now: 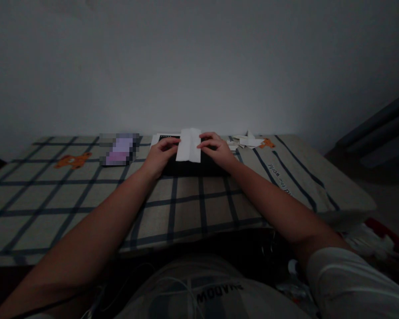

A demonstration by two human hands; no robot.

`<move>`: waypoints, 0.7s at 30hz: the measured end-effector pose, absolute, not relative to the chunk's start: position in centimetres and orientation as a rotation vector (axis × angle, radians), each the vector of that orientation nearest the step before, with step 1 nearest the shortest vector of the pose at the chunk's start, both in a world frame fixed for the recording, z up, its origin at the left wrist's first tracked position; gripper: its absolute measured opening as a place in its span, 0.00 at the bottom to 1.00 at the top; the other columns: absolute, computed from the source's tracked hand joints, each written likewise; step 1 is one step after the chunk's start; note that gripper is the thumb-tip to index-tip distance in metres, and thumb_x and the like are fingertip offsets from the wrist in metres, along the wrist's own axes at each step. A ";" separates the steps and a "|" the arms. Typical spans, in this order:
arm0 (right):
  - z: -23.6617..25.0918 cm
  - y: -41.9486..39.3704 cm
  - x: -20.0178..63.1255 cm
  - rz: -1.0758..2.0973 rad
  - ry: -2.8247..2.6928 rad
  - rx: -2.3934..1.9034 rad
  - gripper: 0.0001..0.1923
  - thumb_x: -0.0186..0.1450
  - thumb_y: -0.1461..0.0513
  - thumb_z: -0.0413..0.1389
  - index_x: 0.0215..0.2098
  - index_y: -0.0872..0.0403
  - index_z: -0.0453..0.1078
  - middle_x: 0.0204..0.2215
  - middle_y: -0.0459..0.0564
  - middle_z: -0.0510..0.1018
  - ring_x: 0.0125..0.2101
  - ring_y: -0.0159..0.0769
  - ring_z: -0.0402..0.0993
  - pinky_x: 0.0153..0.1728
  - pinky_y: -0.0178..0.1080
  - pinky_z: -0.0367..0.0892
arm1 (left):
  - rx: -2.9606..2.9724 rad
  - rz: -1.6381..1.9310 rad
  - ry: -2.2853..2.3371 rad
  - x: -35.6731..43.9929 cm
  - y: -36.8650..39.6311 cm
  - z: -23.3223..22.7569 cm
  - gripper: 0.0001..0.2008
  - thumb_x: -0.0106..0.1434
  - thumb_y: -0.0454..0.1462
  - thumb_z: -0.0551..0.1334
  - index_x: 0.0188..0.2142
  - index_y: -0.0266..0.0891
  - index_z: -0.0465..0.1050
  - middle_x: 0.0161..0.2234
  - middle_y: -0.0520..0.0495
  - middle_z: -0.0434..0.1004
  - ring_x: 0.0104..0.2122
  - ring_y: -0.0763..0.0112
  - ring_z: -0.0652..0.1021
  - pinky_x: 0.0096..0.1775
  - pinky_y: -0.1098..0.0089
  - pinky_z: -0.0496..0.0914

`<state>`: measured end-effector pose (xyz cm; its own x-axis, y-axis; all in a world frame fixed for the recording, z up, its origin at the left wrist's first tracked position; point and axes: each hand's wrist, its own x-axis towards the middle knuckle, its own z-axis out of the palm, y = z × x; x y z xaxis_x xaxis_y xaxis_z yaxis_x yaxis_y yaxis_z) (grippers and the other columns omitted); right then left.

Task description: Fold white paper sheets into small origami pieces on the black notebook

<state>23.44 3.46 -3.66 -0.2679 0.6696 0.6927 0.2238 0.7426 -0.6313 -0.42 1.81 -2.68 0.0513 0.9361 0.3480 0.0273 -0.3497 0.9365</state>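
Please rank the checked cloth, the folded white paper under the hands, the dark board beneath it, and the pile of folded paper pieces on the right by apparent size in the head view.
1. checked cloth, by far the largest.
2. dark board.
3. folded white paper, touched by the left hand and right hand.
4. pile of folded paper pieces, close to the paper in size, so this order is uncertain.

This looks like a home, most likely a bedroom or a child's room, dimly lit. The fingers (173, 142) rest over a soft surface that reads as a bed (193, 204), covered with a beige checked cloth printed with small orange teddy bears (72, 160), one well to the left of the fingers and another just to their right. Right behind the fingers rises a bare, pale painted wall (199, 66). Just to the right of the fingers lies a little heap of folded paper shapes (248, 141), a sign of a hobby done at home.
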 end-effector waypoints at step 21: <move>-3.4 2.6 23.0 0.739 -1.740 -0.803 0.06 0.63 0.61 0.61 0.34 0.47 0.82 0.43 0.49 0.82 0.47 0.40 0.76 0.56 0.47 0.65 | 1.217 1.082 0.960 0.3 1.2 -2.7 0.24 0.61 0.38 0.67 0.58 0.41 0.71 0.53 0.40 0.78 0.46 0.63 0.81 0.49 0.61 0.75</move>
<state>22.98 2.58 -3.35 -0.2404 0.8038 0.5441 0.1668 0.5864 -0.7926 0.27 1.20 -2.74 0.2302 0.9731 0.0021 -0.1138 0.0248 0.9932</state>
